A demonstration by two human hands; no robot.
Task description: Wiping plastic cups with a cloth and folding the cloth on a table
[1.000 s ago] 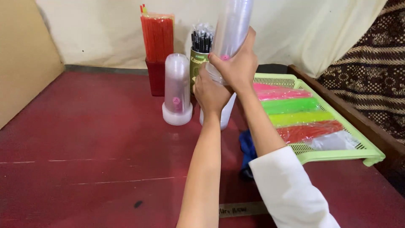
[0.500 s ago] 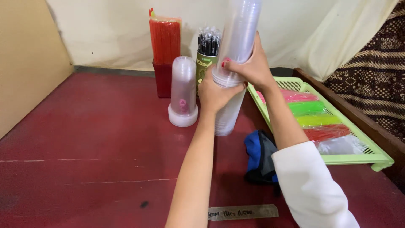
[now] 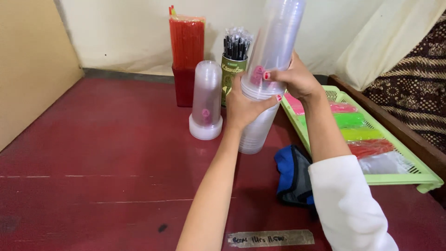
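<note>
the tall cup stack (image 3: pixel 272 60) is held nearly upright, gripped by the left hand (image 3: pixel 244 108) low and the right hand (image 3: pixel 297 80) above.

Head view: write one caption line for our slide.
Both hands, left and right, grip a tall stack of clear plastic cups over a red table.

Both hands, left hand (image 3: pixel 244 109) and right hand (image 3: pixel 295 79), are gripping a tall stack of clear cups (image 3: pixel 269 60) just beside the green tray (image 3: pixel 418 169).
</note>
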